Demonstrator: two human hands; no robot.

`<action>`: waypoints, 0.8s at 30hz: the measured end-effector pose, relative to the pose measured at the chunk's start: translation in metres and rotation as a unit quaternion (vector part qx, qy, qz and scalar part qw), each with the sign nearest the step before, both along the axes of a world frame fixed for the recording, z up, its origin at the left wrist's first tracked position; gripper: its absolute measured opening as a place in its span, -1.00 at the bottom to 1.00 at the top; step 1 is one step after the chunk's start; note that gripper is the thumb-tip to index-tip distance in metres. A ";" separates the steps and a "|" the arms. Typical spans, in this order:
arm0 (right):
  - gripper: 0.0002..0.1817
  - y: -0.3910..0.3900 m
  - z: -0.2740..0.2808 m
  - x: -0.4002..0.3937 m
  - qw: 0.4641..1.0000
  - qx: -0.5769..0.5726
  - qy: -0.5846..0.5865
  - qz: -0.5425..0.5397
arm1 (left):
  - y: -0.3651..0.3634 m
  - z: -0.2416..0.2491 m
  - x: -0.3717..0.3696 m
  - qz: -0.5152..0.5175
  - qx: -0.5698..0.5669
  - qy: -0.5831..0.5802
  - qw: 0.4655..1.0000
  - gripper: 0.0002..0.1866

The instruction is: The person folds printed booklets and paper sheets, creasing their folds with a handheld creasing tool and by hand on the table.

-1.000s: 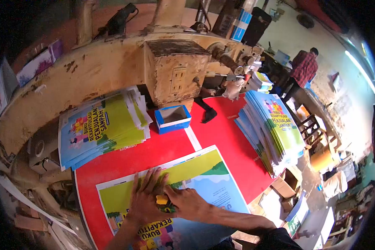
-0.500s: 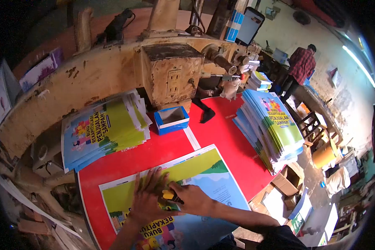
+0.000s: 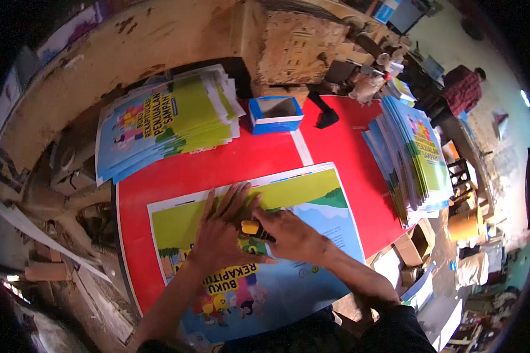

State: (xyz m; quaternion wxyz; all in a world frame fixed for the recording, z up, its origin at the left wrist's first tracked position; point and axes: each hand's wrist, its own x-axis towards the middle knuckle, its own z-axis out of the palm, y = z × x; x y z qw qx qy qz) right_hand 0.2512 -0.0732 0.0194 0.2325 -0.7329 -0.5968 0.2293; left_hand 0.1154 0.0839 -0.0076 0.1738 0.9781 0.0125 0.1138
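Note:
A printed cover sheet (image 3: pixel 330 226) in green and blue, its lettering upside down to me, lies on the red tabletop (image 3: pixel 265 157). My left hand (image 3: pixel 221 238) rests flat on it with fingers spread toward the far edge. Just right of it, my right hand (image 3: pixel 293 235) is closed around a yellow and black utility knife (image 3: pixel 251 227). The knife's end sits between my two hands, low over the sheet. Whether its blade is out, I cannot make out.
Printed covers are stacked at the far left (image 3: pixel 188 115), and another stack of covers (image 3: pixel 418 167) stands at the right. A small blue open box (image 3: pixel 277 123) and a black object (image 3: pixel 325 119) sit by the machine (image 3: pixel 300 50). A person in a checked shirt (image 3: pixel 460 91) is in the background.
The view has tipped downward, so the tabletop and stacks appear higher. Both hands stay at about the same place on the sheet, the right still gripping the utility knife.

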 end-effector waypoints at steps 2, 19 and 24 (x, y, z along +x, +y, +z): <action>-0.21 0.003 -0.003 0.009 0.999 -0.025 0.006 0.021 | -0.001 0.000 0.000 0.005 0.000 -0.001 1.000 0.38; -0.56 0.004 0.006 0.020 0.997 0.028 0.062 0.043 | 0.002 -0.006 0.000 0.008 -0.011 -0.041 0.999 0.39; -0.57 0.006 0.006 0.019 0.988 -0.070 0.140 -0.014 | 0.003 -0.003 -0.001 0.012 -0.023 -0.033 0.999 0.37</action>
